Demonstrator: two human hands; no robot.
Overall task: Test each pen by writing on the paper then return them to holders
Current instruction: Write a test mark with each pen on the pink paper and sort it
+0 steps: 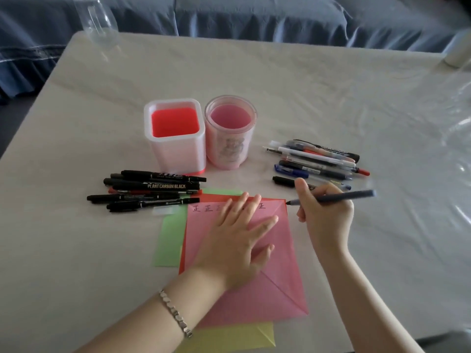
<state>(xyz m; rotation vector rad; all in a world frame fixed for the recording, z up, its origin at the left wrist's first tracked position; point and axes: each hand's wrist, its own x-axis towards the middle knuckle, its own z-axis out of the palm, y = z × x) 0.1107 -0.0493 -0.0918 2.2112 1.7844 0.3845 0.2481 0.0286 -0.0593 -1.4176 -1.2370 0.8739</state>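
My left hand (pixel 238 240) lies flat with straight fingers on the pink paper (pixel 267 289), which bears a row of written marks along its top edge. My right hand (pixel 325 215) grips a dark grey pen (pixel 341 197), tip pointing left at the paper's top right corner. Behind the paper stand two holders with no pens in them: a square white and red one (pixel 175 138) and a round pink one (pixel 230 133). A pile of black markers (pixel 153 191) lies left of the paper. A pile of mixed pens (pixel 316 159) lies at the right, just behind my right hand.
Green paper (pixel 170 238) and yellow paper (pixel 229 337) stick out from under the pink sheet. A clear glass bottle (pixel 95 19) stands at the table's far left corner, a white object (pixel 458 52) at the far right. A blue-covered sofa runs behind the table.
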